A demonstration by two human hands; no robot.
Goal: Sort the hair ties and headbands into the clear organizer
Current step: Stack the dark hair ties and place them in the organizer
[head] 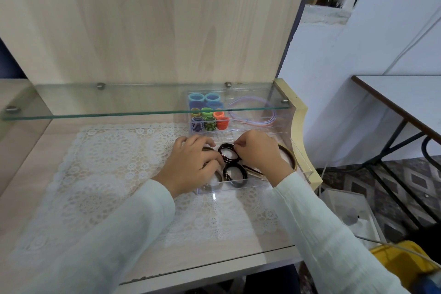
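**A:** what are the hands doing, and where's the tie?

**B:** both are down in the front compartment of the clear organizer (253,186). The right hand (259,153) pinches the right rim of the upper black hair tie (226,145) with curled fingers. The left hand (193,162) has its fingers curled too, tips on the left rim by the tie's gold clasp. The tie lies flat, clasp pointing left.

**A:** anything next to it?

**B:** a second black hair tie (235,185) sits just in front, also flat with its clasp on the left. A brown headband (290,155) curves around under the right hand, bend on the right. In the back, a lilac headband (274,113) runs left-right with its open ends pointing left, and coloured hair ties (207,117) are packed beside it. The glass shelf (95,102) overhangs that part. It all sits on a lace mat (114,162).
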